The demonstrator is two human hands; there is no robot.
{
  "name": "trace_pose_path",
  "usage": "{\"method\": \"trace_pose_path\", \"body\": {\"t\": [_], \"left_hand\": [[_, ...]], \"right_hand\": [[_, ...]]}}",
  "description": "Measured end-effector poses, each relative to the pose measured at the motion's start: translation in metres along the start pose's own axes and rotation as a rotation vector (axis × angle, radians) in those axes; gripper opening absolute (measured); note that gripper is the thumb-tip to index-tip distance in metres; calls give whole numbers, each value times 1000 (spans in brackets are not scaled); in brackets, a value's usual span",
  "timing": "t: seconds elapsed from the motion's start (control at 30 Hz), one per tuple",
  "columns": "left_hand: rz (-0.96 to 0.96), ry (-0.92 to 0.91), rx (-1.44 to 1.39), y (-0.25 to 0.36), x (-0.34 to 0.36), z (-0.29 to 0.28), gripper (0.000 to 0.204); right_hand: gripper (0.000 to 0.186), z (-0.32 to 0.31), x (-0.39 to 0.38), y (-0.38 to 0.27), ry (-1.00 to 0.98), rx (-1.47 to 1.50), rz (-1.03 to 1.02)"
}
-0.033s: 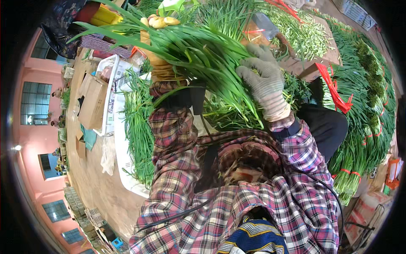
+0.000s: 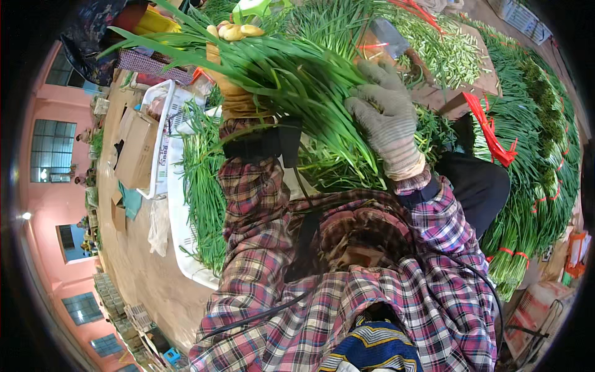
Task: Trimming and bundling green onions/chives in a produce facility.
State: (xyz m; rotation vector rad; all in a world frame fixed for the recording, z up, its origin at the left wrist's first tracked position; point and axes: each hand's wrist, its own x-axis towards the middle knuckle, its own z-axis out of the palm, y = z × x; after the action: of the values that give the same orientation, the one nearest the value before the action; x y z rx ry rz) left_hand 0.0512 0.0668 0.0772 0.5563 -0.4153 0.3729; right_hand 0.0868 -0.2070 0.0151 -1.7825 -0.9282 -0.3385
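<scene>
My left hand (image 2: 228,93), in a tan glove, is closed round a large loose bunch of long flat green leaves (image 2: 291,74), its yellowish fingertips showing over the top. My right hand (image 2: 384,118), in a grey striped glove, lies with curled fingers on the bunch's right part, gripping it. Beneath sit more greens (image 2: 341,173) and, to my left, a white crate (image 2: 183,260) with greens along it. Beyond my right hand are a cleaver-like blade (image 2: 387,37) and a board of chopped pale stems (image 2: 452,62).
Tall stacked bundles of greens (image 2: 527,186) with red ties (image 2: 489,133) line my right. A white basket (image 2: 155,173), cardboard box (image 2: 133,149) and plastic bag (image 2: 158,229) lie to the left. A green plastic item (image 2: 254,7) is at the back. Small figures of people show far left.
My right hand has moved very slightly up and to the left on the leaves, and the bunch has shifted a little. The rest looks the same.
</scene>
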Motion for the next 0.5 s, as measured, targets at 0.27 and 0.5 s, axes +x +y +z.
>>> {"method": "trace_pose_path", "body": {"t": [0.27, 0.5], "left_hand": [[-3, -152, 28, 14, -4, 3, 23], [-16, -134, 3, 17, -2, 2, 24]], "right_hand": [[20, -70, -19, 55, -32, 1386, 703], [24, -68, 1, 45, -355, -161, 265]]}}
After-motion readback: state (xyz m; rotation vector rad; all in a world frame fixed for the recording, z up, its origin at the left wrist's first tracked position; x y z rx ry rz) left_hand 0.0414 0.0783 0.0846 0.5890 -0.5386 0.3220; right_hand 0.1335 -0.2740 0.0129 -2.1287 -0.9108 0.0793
